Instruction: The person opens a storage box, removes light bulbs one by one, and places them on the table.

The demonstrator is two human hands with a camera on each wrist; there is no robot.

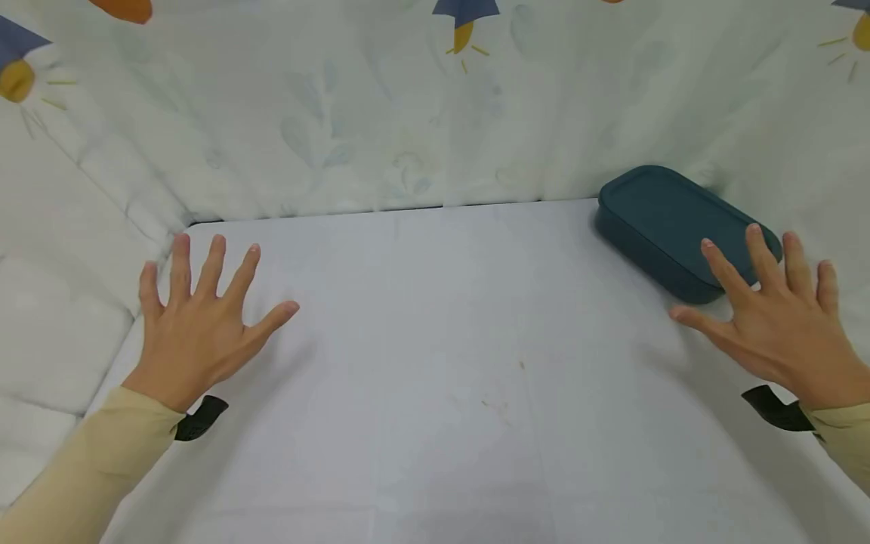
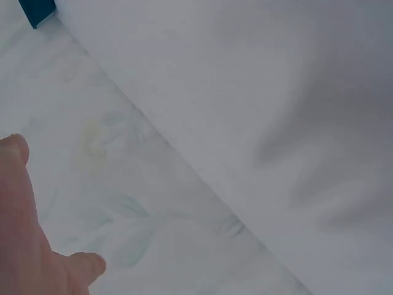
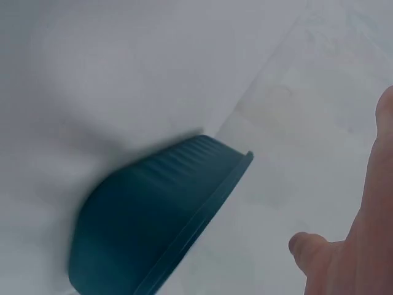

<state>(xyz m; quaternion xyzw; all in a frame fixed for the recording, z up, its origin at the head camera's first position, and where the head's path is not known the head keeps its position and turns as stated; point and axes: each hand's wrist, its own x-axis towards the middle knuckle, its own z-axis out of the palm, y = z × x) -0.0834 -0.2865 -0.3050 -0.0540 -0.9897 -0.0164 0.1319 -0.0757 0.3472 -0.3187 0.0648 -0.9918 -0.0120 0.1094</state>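
Note:
Over the left side of the white table, my left hand (image 1: pixel 197 332) is held with its fingers straight and spread, holding nothing. On the other side, my right hand (image 1: pixel 782 325) is spread the same way above the table, also holding nothing. A dark teal oblong box (image 1: pixel 680 227) with a flat top and rounded corners lies at the far right. From the head camera, the right fingertips overlap its near end. The right wrist view shows the box's ribbed side wall (image 3: pixel 159 203) apart from the hand. A corner of the box (image 2: pixel 40 9) appears in the left wrist view.
The white tabletop (image 1: pixel 408 340) carries a few small brownish marks (image 1: pixel 496 404) near its middle. A pale curtain (image 1: pixel 381 113) with leaf and flower prints hangs along the back edge. White padded fabric (image 1: pixel 54 325) stands to the left. Each wrist wears a black strap (image 1: pixel 202 418).

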